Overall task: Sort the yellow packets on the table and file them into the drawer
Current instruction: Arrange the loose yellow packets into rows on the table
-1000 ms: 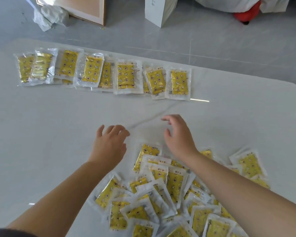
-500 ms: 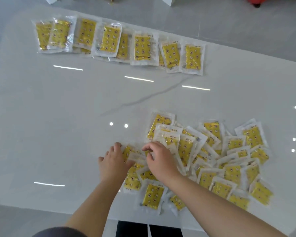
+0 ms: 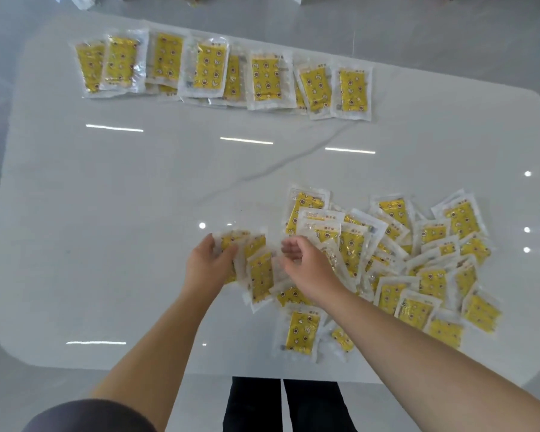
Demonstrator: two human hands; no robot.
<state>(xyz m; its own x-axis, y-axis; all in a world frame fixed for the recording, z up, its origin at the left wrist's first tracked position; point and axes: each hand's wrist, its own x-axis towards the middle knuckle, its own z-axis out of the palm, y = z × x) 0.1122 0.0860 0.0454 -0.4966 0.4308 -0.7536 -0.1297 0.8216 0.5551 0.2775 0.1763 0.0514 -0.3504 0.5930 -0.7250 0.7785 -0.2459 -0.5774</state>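
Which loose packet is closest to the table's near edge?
The upright packet jutting out below the pile, beside the right forearm; the rest lie farther up.

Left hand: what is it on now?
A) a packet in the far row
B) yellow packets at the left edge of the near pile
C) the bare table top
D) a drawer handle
B: the left hand grips yellow packets at the left edge of the near pile, away from the far row.
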